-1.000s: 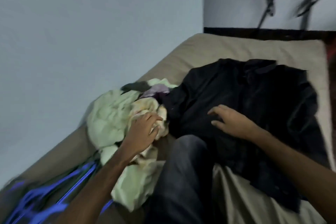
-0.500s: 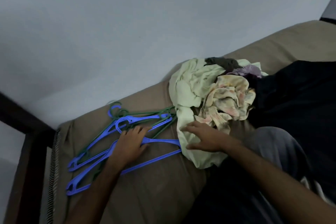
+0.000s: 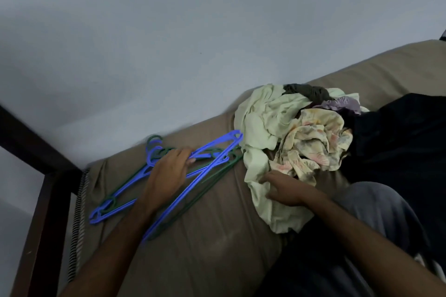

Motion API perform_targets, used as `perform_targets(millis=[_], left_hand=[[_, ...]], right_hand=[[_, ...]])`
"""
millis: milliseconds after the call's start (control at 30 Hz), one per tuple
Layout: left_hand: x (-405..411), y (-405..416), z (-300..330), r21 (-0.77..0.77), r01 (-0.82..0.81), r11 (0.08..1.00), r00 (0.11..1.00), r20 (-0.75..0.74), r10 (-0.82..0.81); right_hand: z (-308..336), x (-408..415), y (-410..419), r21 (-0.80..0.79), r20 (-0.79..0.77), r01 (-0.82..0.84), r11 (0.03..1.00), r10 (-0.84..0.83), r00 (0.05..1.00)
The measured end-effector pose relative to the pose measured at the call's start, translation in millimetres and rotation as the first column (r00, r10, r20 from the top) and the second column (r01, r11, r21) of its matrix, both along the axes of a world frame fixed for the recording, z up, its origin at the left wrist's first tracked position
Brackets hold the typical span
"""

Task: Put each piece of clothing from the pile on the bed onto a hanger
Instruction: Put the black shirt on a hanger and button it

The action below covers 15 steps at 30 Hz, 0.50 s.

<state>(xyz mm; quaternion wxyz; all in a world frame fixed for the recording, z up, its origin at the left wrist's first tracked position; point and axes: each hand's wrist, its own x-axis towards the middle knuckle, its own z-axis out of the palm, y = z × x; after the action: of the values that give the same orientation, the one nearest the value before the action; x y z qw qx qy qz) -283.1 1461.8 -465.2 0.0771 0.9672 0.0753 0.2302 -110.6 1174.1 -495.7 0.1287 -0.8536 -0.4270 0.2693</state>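
Note:
A pile of clothes lies on the tan bed: a pale green garment, a cream floral one, a lilac piece and a dark grey piece. A black garment is spread to the right. Several blue hangers and green hangers lie tangled to the left of the pile. My left hand is on them, fingers curled around a blue hanger near its hook. My right hand rests flat on the green garment's lower edge, fingers apart.
A dark wooden bed frame runs along the left edge of the mattress. A plain grey wall rises behind the bed. My knee in grey trousers is at the lower right, beside the pile.
My view swung left from the black garment to the hangers. My left hand reached the hangers, closed on a blue one and turned it toward the pile. My right hand settled on the green garment.

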Motion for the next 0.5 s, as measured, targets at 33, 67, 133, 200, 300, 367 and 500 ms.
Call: perform_targets(millis=[33, 67, 133, 200, 300, 367, 500], left_hand=[[11.4, -7.2, 10.4, -0.112, 0.004, 0.994, 0.999, 0.045, 0.001], [26.0, -17.4, 23.0, -0.294, 0.027, 0.956, 0.997, 0.084, -0.003], [62.8, -42.3, 51.7, -0.696, 0.159, 0.7, 0.982, 0.185, -0.039], [100.6, -73.7, 81.5, -0.877, 0.282, 0.39, 0.955, 0.294, -0.029], [148.6, -126.1, 117.9, -0.919, 0.393, 0.002, 0.918, 0.392, -0.061], [175.2, -165.0, 134.1, -0.908, 0.402, -0.119, 0.907, 0.413, -0.079], [207.4, -246.8, 148.1, -0.882, 0.407, -0.24, 0.881, 0.448, -0.151]], right_hand=[[9.0, 3.9, -2.0, 0.036, -0.039, 0.017, 0.999, -0.016, 0.999], [19.5, 7.5, -5.8, 0.097, -0.064, 0.046, 0.994, -0.04, 0.997], [42.8, 14.1, -16.7, 0.264, -0.135, 0.164, 0.95, -0.132, 0.982], [68.6, 20.2, -29.5, 0.436, -0.268, 0.331, 0.837, -0.23, 0.935], [104.8, 26.3, -50.8, 0.485, -0.6, 0.636, 0.6, -0.301, 0.741], [120.7, 29.7, -67.2, 0.438, -0.734, 0.757, 0.486, -0.292, 0.613], [128.9, 39.7, -111.2, 0.31, -0.925, 0.937, 0.164, -0.176, 0.337]])
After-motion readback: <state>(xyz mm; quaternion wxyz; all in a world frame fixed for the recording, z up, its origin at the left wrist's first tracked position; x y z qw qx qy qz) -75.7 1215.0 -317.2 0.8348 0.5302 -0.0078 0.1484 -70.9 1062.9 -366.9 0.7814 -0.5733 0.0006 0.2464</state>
